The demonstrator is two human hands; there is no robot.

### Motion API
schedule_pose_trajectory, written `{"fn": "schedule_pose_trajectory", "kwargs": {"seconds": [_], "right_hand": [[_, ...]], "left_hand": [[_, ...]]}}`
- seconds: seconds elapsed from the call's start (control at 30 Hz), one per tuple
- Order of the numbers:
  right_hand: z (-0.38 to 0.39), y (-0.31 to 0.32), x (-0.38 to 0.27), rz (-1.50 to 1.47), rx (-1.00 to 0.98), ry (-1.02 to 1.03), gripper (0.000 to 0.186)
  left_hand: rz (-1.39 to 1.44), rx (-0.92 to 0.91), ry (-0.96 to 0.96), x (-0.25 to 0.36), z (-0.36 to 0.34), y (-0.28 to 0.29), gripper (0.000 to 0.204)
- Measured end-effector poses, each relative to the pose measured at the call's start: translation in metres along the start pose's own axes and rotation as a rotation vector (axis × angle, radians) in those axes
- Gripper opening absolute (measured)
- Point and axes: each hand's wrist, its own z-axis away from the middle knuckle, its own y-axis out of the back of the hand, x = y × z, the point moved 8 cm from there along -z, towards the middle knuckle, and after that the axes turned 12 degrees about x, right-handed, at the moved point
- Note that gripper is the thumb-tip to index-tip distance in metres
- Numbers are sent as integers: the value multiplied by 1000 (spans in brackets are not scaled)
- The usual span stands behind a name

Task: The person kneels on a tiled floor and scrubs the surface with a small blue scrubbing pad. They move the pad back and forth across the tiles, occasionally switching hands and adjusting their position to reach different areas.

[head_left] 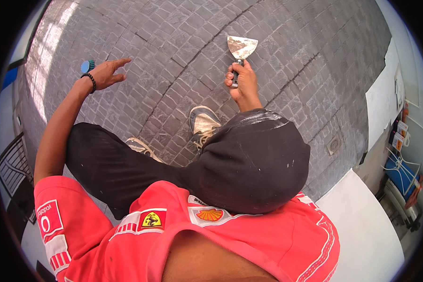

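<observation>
The right hand (242,84) was clenched round the dark handle of a scraper (240,49), held out over the grey paving (183,42). It looked light and stiff, best gripped by that handle; its wide metal blade was smeared pale. The left hand (105,73) lay spread, holding nothing, beside a blue brush (87,65).

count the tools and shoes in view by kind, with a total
putty knife, gripped in the right hand: 1
blue brush, beside the left hand: 1
shoes on the grey paving: 2
total: 4
</observation>
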Motion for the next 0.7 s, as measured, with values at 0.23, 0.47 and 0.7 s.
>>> {"fn": "schedule_pose_trajectory", "kwargs": {"seconds": [0.23, 0.47, 0.7], "right_hand": [[-4, -5, -4, 21, 48, 13, 37], [-2, -12, -2, 47, 40, -7, 32], [2, -17, -1, 45, 45, 42, 43]], "left_hand": [[-96, 31, 106, -55, -3, -5, 65], [-12, 81, 121, -67, 10, -4, 65], [-39, 71, 178, -73, 20, -3, 64]]}}
